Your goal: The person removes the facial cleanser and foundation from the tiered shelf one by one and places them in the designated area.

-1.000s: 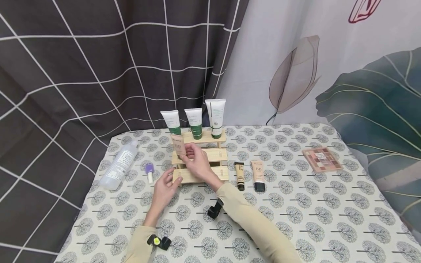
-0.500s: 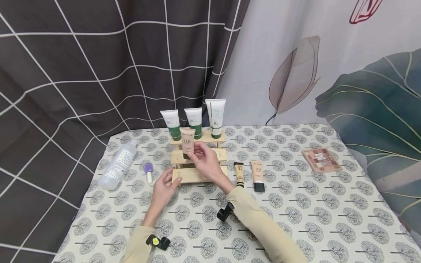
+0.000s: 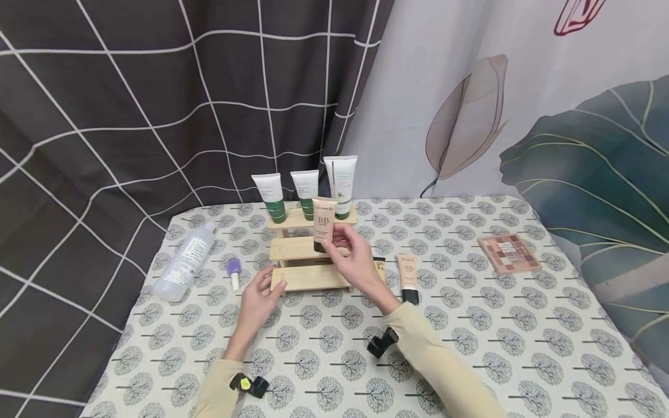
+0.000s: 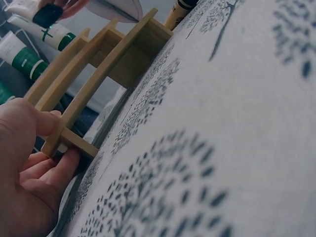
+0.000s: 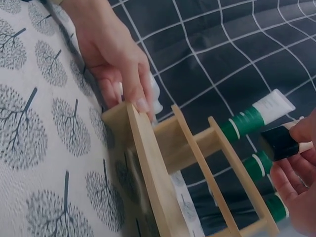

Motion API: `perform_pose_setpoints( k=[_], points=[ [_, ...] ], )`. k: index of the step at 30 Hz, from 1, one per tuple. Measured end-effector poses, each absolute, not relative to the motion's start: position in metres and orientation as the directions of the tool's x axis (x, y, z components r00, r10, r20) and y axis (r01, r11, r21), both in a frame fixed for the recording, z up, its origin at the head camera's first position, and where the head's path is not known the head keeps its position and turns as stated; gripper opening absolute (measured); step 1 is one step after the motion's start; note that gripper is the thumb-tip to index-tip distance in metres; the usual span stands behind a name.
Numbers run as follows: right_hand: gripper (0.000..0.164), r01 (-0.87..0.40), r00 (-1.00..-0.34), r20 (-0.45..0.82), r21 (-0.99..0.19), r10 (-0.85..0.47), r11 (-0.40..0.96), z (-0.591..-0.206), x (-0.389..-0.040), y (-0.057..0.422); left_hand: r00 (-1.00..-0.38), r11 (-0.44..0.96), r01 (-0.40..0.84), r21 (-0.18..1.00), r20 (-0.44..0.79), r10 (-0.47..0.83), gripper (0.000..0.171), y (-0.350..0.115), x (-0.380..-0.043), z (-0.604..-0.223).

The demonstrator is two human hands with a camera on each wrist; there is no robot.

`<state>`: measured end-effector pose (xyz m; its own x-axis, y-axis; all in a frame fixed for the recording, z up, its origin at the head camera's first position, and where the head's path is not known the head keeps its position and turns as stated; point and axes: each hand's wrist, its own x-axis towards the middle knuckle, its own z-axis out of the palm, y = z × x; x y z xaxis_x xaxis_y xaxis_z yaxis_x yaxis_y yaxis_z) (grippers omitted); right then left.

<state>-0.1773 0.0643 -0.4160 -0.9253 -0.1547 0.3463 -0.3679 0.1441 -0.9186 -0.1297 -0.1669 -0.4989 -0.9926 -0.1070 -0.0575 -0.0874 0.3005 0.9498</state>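
BB tube [image 3: 323, 217] held cap down above a stepped wooden rack [image 3: 303, 278]
Clear bottle [image 3: 185, 261] and small purple bottle [image 3: 233, 267] lie on the table [image 3: 308, 331]; left hand [image 3: 258, 299] grips the rack's left end, thumb and fingers bent round it; three white-and-green tubes [image 3: 304, 184] stand on the top tier; right hand [image 3: 358, 258] pinches the BB tube between thumb and fingers, in front of them; gold tube [image 3: 380, 267], partly hidden behind that hand, second beige tube [image 3: 407, 270] and palette [image 3: 510, 253] lie farther right.
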Motion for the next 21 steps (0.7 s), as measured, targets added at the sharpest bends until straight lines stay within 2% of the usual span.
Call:
perform_pose_setpoints(
  k=[11,21],
  points=[
    [0.032,-0.346,-0.937,0.332,-0.925,-0.108,0.156,-0.419,-0.170,0.099,-0.993,0.302,-0.068,0.951,-0.036,-0.109,0.060,-0.169,-0.129,-0.502],
    [0.034,-0.252,-0.968,0.245,-0.949,-0.060,0.191,-0.428,-0.163,0.138,-0.994,0.314,-0.069,0.947,-0.038,-0.105,0.059,-0.169,-0.129,-0.501]
  ],
)
